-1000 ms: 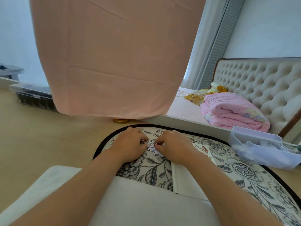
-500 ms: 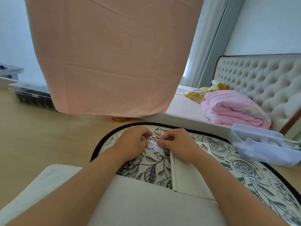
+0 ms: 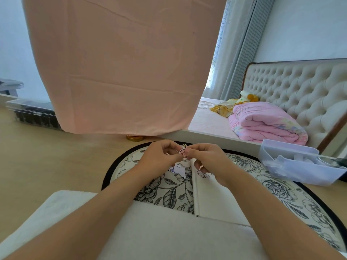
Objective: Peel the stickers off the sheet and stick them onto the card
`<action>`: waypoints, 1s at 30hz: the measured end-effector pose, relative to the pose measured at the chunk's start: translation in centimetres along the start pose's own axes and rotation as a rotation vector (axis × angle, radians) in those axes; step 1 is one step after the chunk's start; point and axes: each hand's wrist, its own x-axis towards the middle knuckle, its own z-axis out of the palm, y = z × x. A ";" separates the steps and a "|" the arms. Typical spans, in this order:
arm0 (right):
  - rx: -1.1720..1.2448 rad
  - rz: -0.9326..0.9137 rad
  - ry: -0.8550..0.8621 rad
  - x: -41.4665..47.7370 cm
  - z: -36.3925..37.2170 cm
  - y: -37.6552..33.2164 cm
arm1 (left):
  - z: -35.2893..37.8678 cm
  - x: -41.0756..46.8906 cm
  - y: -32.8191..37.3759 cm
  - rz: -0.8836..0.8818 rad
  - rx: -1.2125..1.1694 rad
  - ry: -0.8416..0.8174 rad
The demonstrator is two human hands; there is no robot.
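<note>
Both hands are lifted a little above the desk and meet at their fingertips. The left hand (image 3: 160, 157) and the right hand (image 3: 209, 160) each pinch a small pink cartoon sticker (image 3: 183, 152) with a tiny yellow star at its top. It is held upright between them, clear of everything below. The other fingers of the right hand are curled under.

Directly beneath the hands lies the pale sticker sheet with printed figures (image 3: 178, 168), partly hidden by the left wrist. Just to its right lies the plain white card (image 3: 214, 200), which runs toward the near edge of the desk and bears one small pale sticker (image 3: 203, 175) near its far end. Sheet and card both rest on a round black-rimmed mat with a grey flower print (image 3: 277, 190), which covers the near right part of the light wooden desk (image 3: 56, 166).

A clear plastic tray (image 3: 300, 171) stands at the right edge, overlapping the mat's rim. A clear lidded box with dark contents (image 3: 32, 115) sits at the far left corner. A hanging peach-pink cloth (image 3: 122, 72) falls to the far edge.
</note>
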 end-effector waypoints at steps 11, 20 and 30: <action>-0.121 -0.146 0.101 -4.1 -4.8 0.6 | 3.8 -1.7 1.9 0.100 0.126 -0.076; -0.346 -0.250 0.139 -4.3 -5.3 2.7 | 5.4 -2.9 1.1 0.143 0.209 -0.009; -0.486 -0.332 0.232 -4.4 -3.5 3.6 | 5.4 -3.0 0.5 0.120 0.278 0.039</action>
